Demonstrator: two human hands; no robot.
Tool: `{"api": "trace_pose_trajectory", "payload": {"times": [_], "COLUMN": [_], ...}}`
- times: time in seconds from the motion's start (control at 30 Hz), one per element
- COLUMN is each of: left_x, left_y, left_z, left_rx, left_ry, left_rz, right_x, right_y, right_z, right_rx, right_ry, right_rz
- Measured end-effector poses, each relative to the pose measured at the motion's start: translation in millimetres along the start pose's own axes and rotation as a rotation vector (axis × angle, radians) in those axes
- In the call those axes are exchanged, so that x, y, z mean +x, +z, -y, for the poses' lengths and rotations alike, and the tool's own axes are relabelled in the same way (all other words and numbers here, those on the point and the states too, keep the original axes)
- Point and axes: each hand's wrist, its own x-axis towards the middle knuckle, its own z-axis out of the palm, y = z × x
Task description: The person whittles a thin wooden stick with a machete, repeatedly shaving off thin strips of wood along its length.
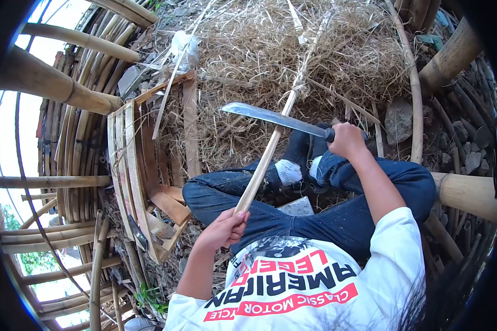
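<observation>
Curly, dry tan shavings (243, 63) heaped far, smooth round poles (55, 80) far left; my left hand (225, 228) curled tight on the near end of a long, pale, straight-grained strip (263, 168) slanting far over them, my right (348, 139) fisted round a dark-handled knife (292, 122), its shiny blade crossing mid-strip

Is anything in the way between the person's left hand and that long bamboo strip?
Nothing visible: the left hand already grips the near end of the bamboo strip. Farther along, the machete in the right hand crosses it.
</observation>
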Motion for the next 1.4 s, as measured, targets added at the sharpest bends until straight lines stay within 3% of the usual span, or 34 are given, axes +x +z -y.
{"api": "trace_pose_trajectory", "payload": {"times": [0.23, 0.3, 0.4, 0.57, 0.67, 0.77, 0.93, 1.1, 1.2, 1.27, 1.33, 1.4], "left_x": [15.5, 27.8, 29.3, 24.7, 17.3, 10.4, 20.1, 24.2, 17.7, 8.5, 0.0, 1.1], "left_y": [9.4, 14.1, 11.9, 14.4, 9.6, 16.3, 16.6, 23.1, 15.7, 7.5, 3.9, 11.0], "left_z": [-8.6, -2.1, 2.5, 9.4, 11.3, 9.7, 8.6, 9.7, 14.2, 14.2, 11.0, 7.5], "left_rx": [0.052, 0.077, 0.061, 0.107, 0.101, 0.071, 0.083, 0.027, -0.009, -0.024, -0.069, -0.074], "left_ry": [0.029, 0.052, 0.043, 0.076, 0.045, 0.033, 0.012, 0.0, -0.004, -0.029, -0.01, -0.02], "left_rz": [-0.002, -0.003, 0.004, -0.059, -0.047, -0.127, -0.083, -0.081, -0.054, -0.048, 0.005, -0.018], "right_x": [-26.8, -30.0, -31.3, -26.8, -9.0, 6.6, -7.5, -13.8, -8.6, -1.6, 5.8, 5.7], "right_y": [18.9, 23.8, 32.6, 19.8, 23.0, 20.8, 12.0, 18.4, 23.7, 29.7, 25.6, 22.7], "right_z": [47.1, 58.3, 63.7, 65.9, 37.0, 17.5, 27.7, 55.9, 51.4, 33.4, 19.2, 15.7], "right_rx": [0.102, 0.132, 0.207, 0.155, 0.093, 0.179, 0.233, 0.207, 0.177, 0.205, 0.253, 0.297], "right_ry": [-0.085, -0.297, -0.448, -0.351, -0.29, 0.056, 0.017, -0.252, -0.271, -0.251, -0.028, -0.01], "right_rz": [-0.008, 0.044, 0.055, 0.148, 0.048, 0.025, -0.022, 0.114, 0.128, 0.098, 0.051, 0.05]}}
